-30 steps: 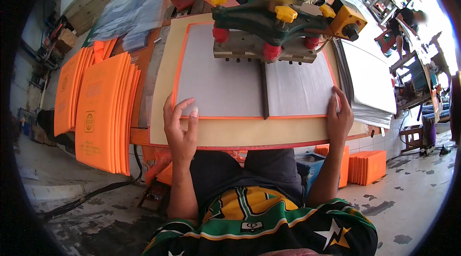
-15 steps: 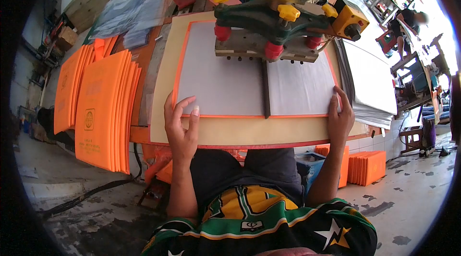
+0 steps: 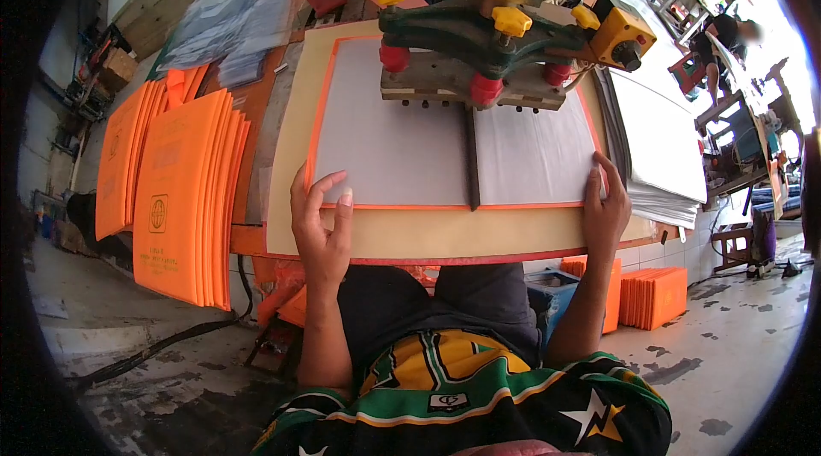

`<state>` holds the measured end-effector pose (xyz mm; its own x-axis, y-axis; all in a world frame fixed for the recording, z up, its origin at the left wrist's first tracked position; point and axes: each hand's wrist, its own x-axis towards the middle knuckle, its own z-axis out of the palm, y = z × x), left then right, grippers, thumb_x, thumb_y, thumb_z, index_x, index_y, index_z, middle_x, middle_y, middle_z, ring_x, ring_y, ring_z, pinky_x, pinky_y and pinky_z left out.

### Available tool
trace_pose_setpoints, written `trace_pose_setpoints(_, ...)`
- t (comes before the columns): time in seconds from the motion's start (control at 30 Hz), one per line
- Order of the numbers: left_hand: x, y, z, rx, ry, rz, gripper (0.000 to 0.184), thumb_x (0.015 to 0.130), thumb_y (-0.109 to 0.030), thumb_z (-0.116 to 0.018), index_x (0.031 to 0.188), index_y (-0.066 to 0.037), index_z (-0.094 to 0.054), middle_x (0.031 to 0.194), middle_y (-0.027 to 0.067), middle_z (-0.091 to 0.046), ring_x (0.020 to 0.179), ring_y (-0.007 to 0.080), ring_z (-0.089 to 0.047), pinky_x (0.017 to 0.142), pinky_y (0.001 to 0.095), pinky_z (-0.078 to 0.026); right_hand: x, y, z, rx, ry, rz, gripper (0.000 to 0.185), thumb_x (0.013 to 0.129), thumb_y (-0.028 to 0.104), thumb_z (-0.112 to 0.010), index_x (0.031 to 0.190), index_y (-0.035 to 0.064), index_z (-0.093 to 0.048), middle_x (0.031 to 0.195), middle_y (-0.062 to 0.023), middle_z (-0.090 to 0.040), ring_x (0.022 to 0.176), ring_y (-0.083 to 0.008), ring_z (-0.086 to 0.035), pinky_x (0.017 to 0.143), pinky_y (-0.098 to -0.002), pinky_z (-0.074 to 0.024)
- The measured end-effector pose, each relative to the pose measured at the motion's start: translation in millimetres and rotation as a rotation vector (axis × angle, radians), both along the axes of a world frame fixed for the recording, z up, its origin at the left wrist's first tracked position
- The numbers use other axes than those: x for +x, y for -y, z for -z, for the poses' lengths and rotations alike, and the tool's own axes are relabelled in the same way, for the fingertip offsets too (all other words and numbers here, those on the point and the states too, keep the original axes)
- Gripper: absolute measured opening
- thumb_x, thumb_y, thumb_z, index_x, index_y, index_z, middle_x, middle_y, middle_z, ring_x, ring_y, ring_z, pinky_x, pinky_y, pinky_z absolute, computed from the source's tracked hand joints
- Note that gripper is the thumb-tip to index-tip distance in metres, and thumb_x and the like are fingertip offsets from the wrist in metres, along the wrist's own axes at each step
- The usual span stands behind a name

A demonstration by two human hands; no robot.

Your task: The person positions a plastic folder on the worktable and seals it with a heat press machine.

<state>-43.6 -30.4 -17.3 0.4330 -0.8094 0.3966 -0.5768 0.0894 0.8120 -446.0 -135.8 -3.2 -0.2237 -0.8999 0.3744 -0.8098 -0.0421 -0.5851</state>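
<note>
An orange-edged folder cover (image 3: 393, 148) lies spread open, lining side up, with a dark strip (image 3: 474, 161) down its middle. It rests on a tan board (image 3: 410, 238). At the cover's near left corner is my left hand (image 3: 321, 217), thumb and fingers apart, touching the edge. My right hand (image 3: 605, 204) touches the right edge near the corner, its fingers also apart. Above the far part of the cover hangs a press head (image 3: 475, 84) with yellow knobs and red spacers. It hides some of the cover.
Orange printed folders (image 3: 184, 200) stand stacked at the left, with clear plastic sleeves (image 3: 235, 20) behind them. White sheets (image 3: 658, 144) are piled on the right. More orange folders (image 3: 653, 298) sit low at the right. A person (image 3: 727, 37) is at a far table.
</note>
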Motion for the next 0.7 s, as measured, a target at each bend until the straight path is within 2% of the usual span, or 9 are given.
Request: trace_pose_setpoints(0.7,1.0,-0.4,0.2,0.009,-0.006,0.005,0.03,0.108,-0.024,-0.071,0.13,-0.004,-0.076,0.158,0.0223,-0.055,0.151,0.0388,-0.051,0.121,0.0494,-0.043,-0.2,0.8,1.3,0.0,-0.015,0.008,0.037,0.115,0.031,-0.06,0.143,0.0115,-0.075,0.137,-0.0166,-0.079,0.129,-0.0344,-0.074,0.11,-0.0468,-0.0555)
